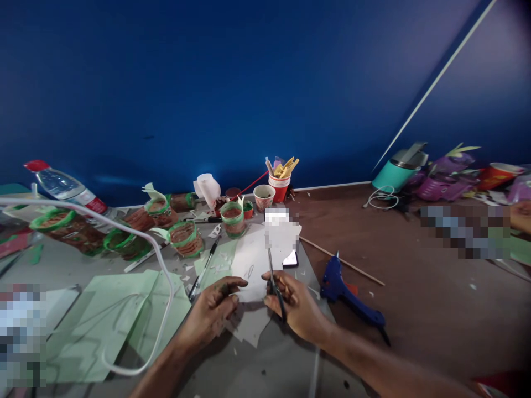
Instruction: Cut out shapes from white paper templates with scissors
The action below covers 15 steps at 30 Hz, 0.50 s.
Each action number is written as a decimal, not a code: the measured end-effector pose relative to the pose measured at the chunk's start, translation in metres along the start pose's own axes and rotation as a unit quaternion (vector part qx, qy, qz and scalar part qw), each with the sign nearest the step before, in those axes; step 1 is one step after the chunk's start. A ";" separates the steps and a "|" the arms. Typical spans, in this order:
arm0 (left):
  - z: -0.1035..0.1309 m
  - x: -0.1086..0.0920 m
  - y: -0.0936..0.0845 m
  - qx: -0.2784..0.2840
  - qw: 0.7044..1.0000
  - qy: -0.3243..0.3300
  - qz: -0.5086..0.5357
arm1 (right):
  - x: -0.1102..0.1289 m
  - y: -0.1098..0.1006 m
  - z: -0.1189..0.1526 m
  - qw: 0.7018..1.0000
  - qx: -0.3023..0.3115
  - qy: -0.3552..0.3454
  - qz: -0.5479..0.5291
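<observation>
My right hand [296,304] is closed around the dark handles of a pair of scissors [271,271]. Their narrow blades point away from me, over the right side of a white sheet of paper [253,249]. A small outline is drawn on that sheet. At its near left corner is my left hand [218,307], bent, with thumb and index fingertip apart; whether its hidden fingers touch the sheet, I cannot tell. Cut paper scraps [251,326] lie below the hands. A black pen [205,265] rests left of the sheet, and a phone [291,258] lies partly under paper.
Brown cups with green rims [185,237] stand or lie at the left, near a tilted plastic bottle [68,185]. A white cable [168,276] arcs over green paper [103,309]. To the right are a blue glue gun [348,293], a wooden stick [344,262] and a teal container [394,174].
</observation>
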<state>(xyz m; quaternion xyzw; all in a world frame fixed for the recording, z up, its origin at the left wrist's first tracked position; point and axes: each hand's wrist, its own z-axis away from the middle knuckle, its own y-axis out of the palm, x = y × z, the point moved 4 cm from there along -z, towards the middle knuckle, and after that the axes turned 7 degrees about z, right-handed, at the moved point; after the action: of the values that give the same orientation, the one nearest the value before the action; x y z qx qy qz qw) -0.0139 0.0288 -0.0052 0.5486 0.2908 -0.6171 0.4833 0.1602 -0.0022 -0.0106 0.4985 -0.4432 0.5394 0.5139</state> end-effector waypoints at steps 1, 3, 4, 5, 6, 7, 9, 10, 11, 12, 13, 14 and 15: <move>0.000 0.000 0.000 0.004 1.000 0.000 0.002 | -0.001 -0.001 0.000 1.000 -0.003 -0.007 0.014; 0.001 -0.001 0.001 0.009 1.000 -0.001 0.005 | -0.001 -0.003 -0.001 0.999 -0.011 -0.021 0.042; 0.001 -0.002 0.002 0.010 1.000 -0.001 0.010 | -0.001 -0.003 0.000 0.998 -0.014 -0.026 0.053; 0.001 -0.002 0.003 0.009 1.000 -0.001 0.017 | -0.001 -0.004 0.000 0.998 -0.014 -0.028 0.061; 0.001 -0.003 0.003 0.008 1.000 -0.002 0.025 | 0.000 -0.003 0.001 0.997 -0.011 -0.028 0.065; 0.001 -0.004 0.004 0.005 0.999 -0.002 0.034 | 0.002 -0.003 0.002 0.997 -0.004 -0.025 0.067; 0.000 -0.005 0.006 0.003 0.999 -0.002 0.054 | 0.005 0.000 0.004 0.998 0.014 -0.016 0.062; 0.000 -0.005 0.006 0.002 0.998 -0.001 0.063 | 0.006 0.002 0.006 0.998 0.022 -0.009 0.056; 0.000 -0.004 0.006 0.003 0.997 0.001 0.071 | 0.008 0.003 0.007 0.998 0.028 -0.003 0.047; 0.000 -0.004 0.006 0.005 0.997 0.004 0.078 | 0.009 0.004 0.007 0.999 0.032 0.001 0.037; -0.001 -0.003 0.006 0.009 0.997 0.007 0.083 | 0.010 0.005 0.007 0.999 0.033 0.004 0.024; -0.001 -0.001 0.006 0.016 0.996 0.007 0.085 | 0.011 0.006 0.007 0.999 0.033 0.006 0.014; -0.001 0.000 0.006 0.025 0.996 0.004 0.086 | 0.011 0.006 0.007 0.999 0.033 0.008 0.006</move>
<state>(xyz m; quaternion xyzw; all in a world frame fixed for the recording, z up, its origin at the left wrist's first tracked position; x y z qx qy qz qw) -0.0081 0.0278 -0.0050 0.5857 0.2290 -0.5783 0.5197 0.1555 -0.0084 0.0013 0.5087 -0.4237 0.5606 0.4974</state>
